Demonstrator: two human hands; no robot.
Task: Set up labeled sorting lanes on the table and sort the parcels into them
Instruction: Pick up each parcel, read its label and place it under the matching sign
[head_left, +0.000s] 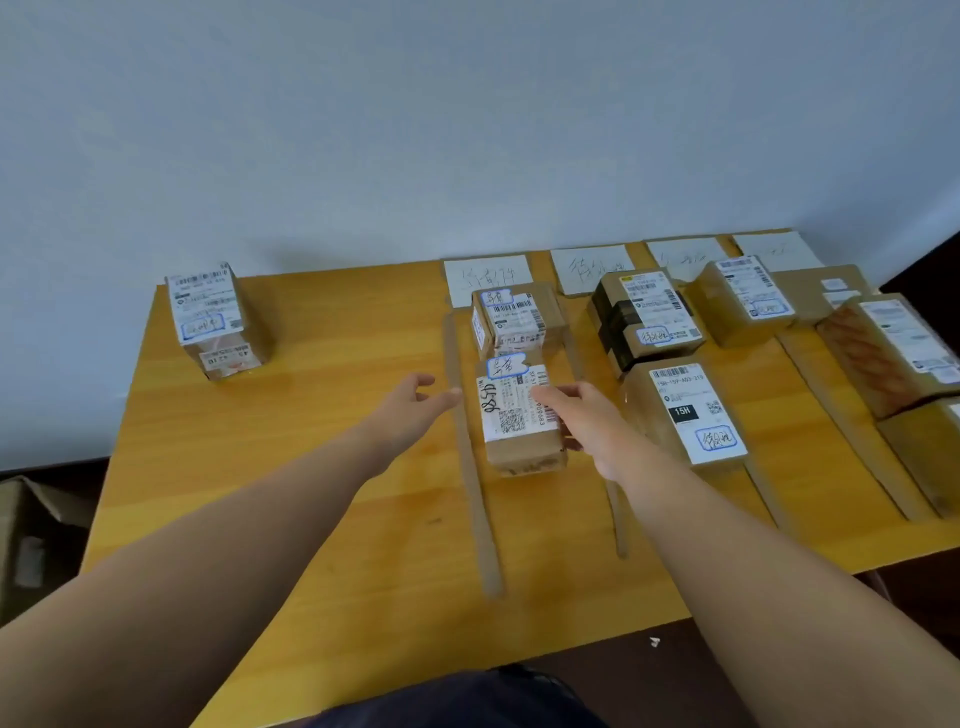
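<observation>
left hand (410, 402): extended, grip open | right hand (587, 423): extended, fingers apparently loose, grip unclear

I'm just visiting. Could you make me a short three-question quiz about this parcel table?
1. True or false: the lone parcel at the table's far left stands outside the lanes marked by cardboard strips.
2. Which hand touches the near parcel in the leftmost lane? A) left hand B) right hand
3. Fill in: a paper lane label lies at each lane's ____ end.

Key: 1 true; 2 B; 3 far.
</observation>
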